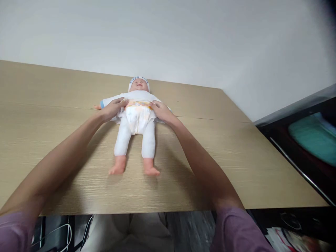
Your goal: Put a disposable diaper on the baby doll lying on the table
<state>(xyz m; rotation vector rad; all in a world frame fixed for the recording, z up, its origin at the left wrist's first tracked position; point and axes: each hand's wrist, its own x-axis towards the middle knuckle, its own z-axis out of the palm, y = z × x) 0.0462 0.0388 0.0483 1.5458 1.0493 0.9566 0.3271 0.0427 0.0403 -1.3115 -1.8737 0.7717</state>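
A baby doll (pixel 136 140) lies on its back on a light wooden table (pixel 236 164), head away from me, feet toward me. It wears a white cap, a white top, white leggings and a diaper (pixel 138 117) with an orange-patterned waistband. My left hand (pixel 112 109) grips the diaper's waist on the doll's left side as I see it, fingers curled over the edge. My right hand (pixel 162 111) pinches the waist tab on the other side. Both forearms stretch out over the table.
A white wall rises behind the table. At the right stands a dark cabinet (pixel 296 147) with a teal cloth (pixel 315 140) on it. Cables (pixel 63 234) and papers (pixel 286 239) lie on the floor below the table's front edge.
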